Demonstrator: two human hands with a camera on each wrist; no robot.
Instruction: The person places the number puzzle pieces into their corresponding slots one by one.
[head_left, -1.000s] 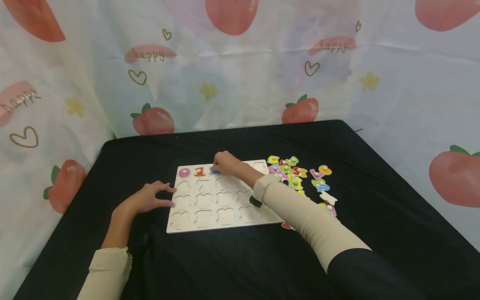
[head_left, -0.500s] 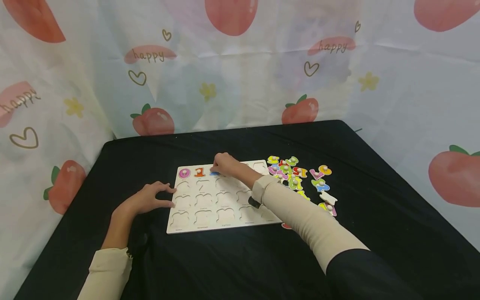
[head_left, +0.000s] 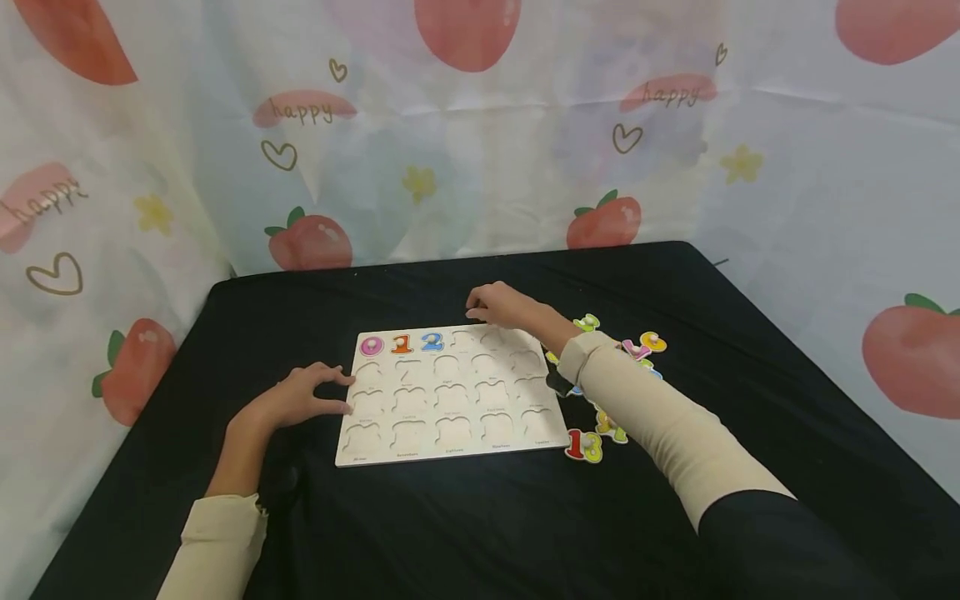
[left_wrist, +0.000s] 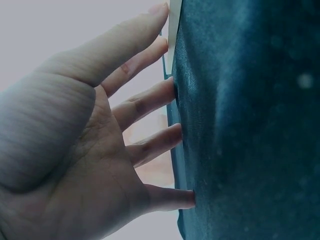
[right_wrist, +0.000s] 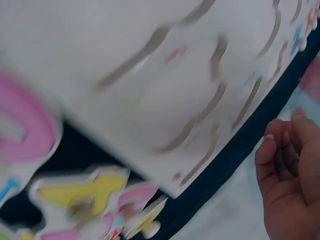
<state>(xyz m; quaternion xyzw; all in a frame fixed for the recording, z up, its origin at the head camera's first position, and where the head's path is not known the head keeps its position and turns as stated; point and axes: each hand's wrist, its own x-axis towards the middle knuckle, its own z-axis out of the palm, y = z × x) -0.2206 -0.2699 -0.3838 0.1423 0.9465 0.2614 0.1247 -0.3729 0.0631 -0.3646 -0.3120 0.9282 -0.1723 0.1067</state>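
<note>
A pale wooden number puzzle board [head_left: 427,450] lies on the black-covered table. A pink 0 [head_left: 371,347], an orange 1 [head_left: 402,344] and a blue 2 [head_left: 432,342] sit in the first recesses of its far row. My left hand [head_left: 300,393] rests at the board's left edge, thumb and index fingertips right at it; the left wrist view shows the fingers spread and extended. Over the far edge hovers my right hand [head_left: 501,304], fingers loosely bent. Nothing shows between those fingers in the right wrist view, where the hand [right_wrist: 290,170] appears beside the board.
Loose number pieces lie right of the board, partly hidden by my right forearm. Among them are a red-and-yellow 13 [head_left: 584,446], a green piece [head_left: 588,322] and an orange-yellow piece [head_left: 653,342]. A fruit-print curtain [head_left: 480,167] hangs behind the table [head_left: 420,533].
My right hand has let go of the blue 2 and moved right and up from it, leaving the piece uncovered in the far row. The left hand has stayed at the board's edge.
</note>
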